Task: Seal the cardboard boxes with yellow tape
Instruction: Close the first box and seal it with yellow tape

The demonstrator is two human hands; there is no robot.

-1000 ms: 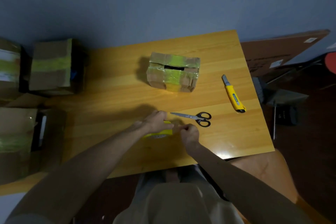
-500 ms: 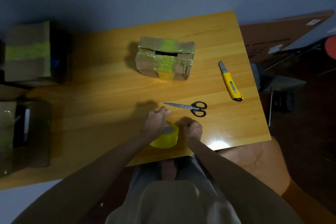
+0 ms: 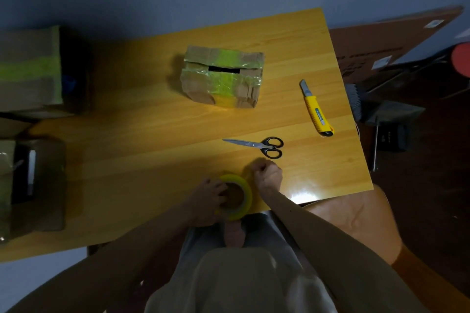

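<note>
Wood-grain table (image 3: pixel 142 150), glare at the near right corner. Carrying a taped box (image 3: pixel 222 76) toward the far middle, a knife (image 3: pixel 316 109) to its right, scissors (image 3: pixel 256 146) nearer, blades pointing left. At the left end, a far box (image 3: pixel 30 68) and a near box (image 3: pixel 35 185). Tape roll (image 3: pixel 244 193) on edge at the near rim; resting or lifted, cannot tell.

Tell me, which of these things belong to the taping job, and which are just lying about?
In the job: yellow tape roll, gripped by the left hand, right hand curled beside it; cardboard box; taped box on the left; scissors, probably for cutting.
Lying about: utility knife; flat cardboard sheet.
</note>
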